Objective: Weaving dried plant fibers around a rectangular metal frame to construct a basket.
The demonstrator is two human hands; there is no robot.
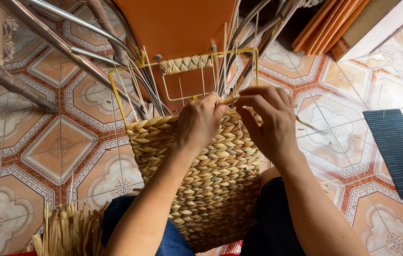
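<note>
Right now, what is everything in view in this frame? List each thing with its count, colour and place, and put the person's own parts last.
woven panel: one, tan braided fibre, centre, over the lap
wire frame: one, yellow, holding the panel's upper end
thin upright strands: many, pale, rising from the weave's top edge
orange board: one, top centre behind the frame
metal legs: several, silver, top left
loose dried fibre: one bundle, straw-coloured, bottom left
ribbed mat: one, dark blue-grey, right on the floor
orange strips: one bundle, top right
floor tiles: patterned, orange and white
left hand: pressing on the weave's top edge
right hand: pinching a strand at the top edge
</note>
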